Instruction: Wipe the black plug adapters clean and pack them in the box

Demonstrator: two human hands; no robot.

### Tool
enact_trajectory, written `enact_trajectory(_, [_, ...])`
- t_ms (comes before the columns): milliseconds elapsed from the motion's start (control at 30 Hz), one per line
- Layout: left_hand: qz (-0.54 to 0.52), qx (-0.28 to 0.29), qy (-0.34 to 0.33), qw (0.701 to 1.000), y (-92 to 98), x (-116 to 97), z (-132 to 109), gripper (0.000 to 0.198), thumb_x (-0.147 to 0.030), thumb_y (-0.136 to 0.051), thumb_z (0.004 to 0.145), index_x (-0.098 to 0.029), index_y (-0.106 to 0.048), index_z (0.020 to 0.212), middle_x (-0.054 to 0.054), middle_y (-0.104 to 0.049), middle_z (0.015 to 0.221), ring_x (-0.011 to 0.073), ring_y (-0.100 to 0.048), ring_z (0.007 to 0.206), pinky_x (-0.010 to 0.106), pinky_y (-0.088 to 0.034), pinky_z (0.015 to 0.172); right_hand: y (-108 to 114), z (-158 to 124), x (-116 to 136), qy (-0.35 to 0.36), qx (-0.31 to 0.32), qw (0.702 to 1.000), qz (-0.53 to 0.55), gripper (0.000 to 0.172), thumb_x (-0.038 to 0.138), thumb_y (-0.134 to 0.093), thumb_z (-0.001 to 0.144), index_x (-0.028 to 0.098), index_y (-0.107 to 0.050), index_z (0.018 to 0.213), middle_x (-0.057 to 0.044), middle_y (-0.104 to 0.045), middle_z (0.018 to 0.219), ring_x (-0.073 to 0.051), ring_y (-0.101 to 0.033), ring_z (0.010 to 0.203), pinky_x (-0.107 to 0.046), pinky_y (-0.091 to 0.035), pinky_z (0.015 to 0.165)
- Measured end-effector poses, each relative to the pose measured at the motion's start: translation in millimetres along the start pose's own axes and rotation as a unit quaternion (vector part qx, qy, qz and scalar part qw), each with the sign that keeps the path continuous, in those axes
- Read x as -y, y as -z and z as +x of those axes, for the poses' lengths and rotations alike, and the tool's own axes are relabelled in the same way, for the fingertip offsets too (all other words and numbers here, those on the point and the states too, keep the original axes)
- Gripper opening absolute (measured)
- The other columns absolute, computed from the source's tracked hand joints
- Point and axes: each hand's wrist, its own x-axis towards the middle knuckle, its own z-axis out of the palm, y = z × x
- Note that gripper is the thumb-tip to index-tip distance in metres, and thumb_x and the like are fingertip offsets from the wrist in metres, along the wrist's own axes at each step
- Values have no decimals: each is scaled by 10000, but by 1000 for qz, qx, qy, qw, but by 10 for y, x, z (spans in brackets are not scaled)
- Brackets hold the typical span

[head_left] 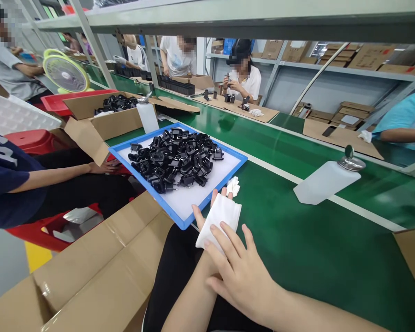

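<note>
A long green conveyor belt (297, 152) runs through the workshop, with a grey metal frame (228, 18) above it. Behind stand metal shelves (332, 69) full of cardboard boxes (370, 57). On the left are a yellow-green fan (65, 71) and red stools (31, 140).

The left hand (207, 216) lies palm up, mostly hidden, its fingertips showing. The right hand (240, 269) rests over the left wrist, fingers spread, forearm reaching in from the lower right.
</note>
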Motion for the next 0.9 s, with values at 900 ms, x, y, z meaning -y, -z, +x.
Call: enact_trajectory(900, [-136, -6, -36, 990, 64, -13, -27, 643, -614, -290, 664, -131, -423, 1067, 107, -410, 1188, 240, -411, 1057, 355, -370, 843, 14, 525, -702, -182, 143, 955, 183, 158, 163, -421, 768, 163, -458, 614, 31, -526, 616, -92, -452, 533, -212, -275, 504])
